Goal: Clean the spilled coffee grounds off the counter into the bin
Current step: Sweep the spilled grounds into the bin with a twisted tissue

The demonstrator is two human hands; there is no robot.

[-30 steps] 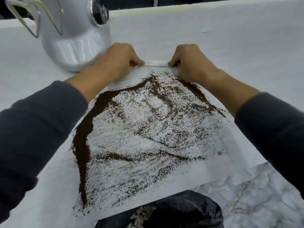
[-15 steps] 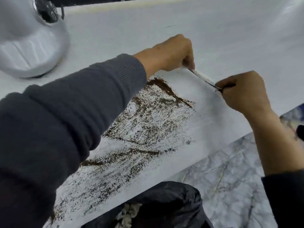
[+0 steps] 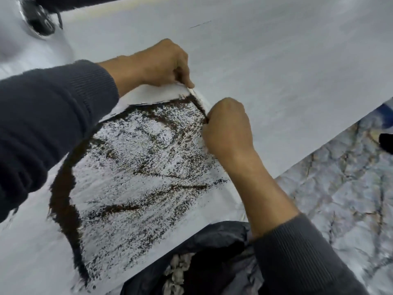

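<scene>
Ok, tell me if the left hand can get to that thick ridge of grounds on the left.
Probably yes: the ridge of grounds lies uncovered, but the left hand grips the card.

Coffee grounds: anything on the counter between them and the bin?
Nothing visible. The coffee grounds spread across bare counter right to its near edge, and the black-lined bin sits open just below that edge.

White counter (image 3: 276,67) carries scattered coffee grounds (image 3: 136,158), thickest along a dark curved ridge at left. Silver appliance (image 3: 27,39) stands far left.
</scene>
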